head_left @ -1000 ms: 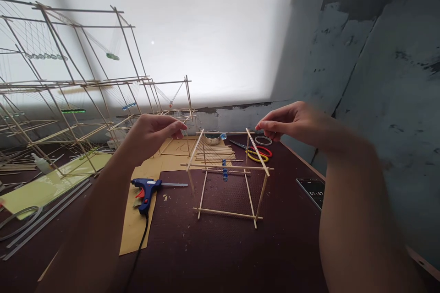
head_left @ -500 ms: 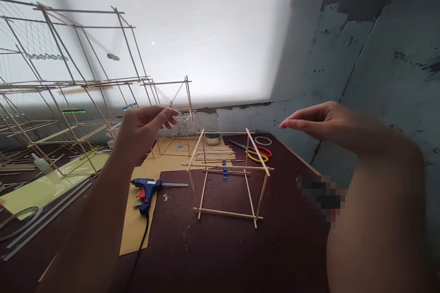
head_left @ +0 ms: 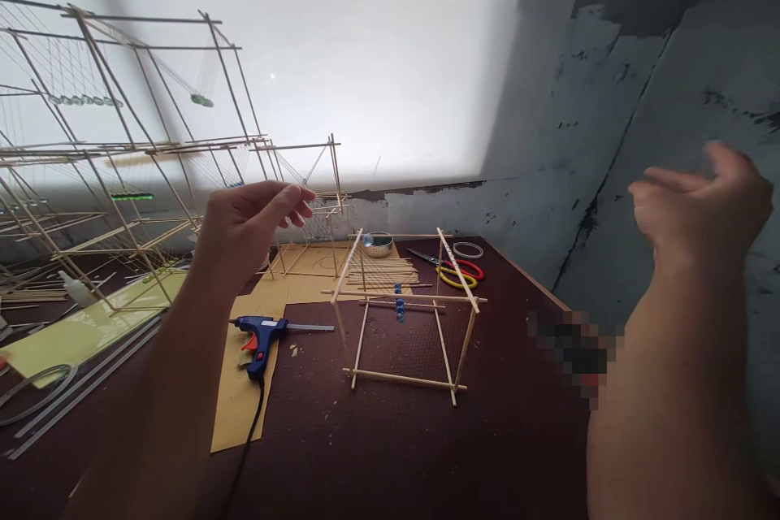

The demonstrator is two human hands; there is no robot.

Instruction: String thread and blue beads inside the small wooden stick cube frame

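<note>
My left hand (head_left: 259,219) is raised above the table with thumb and forefinger pinched together. What it pinches looks like a very thin thread, hardly visible. A small clear bluish bead (head_left: 367,240) shows in front of the tin; whether it hangs on that thread I cannot tell. My right hand (head_left: 704,199) is up at the far right before the wall, fingers apart and nothing seen in them. Between and below the hands stands a small wooden stick frame (head_left: 405,380). Threads cross it from its top bars, carrying a row of blue beads (head_left: 399,305).
A blue glue gun (head_left: 263,341) lies on tan card (head_left: 237,422) at left. Scissors (head_left: 457,272), a tape ring (head_left: 468,250), a round tin (head_left: 379,245) and loose sticks (head_left: 383,272) lie behind the frame. A tall stick structure (head_left: 127,150) fills the left.
My right hand has swung outward to the right and its fingers have parted. My left hand has shifted slightly left, still pinched. The clear bead now shows before the tin. The stick frame has not moved.
</note>
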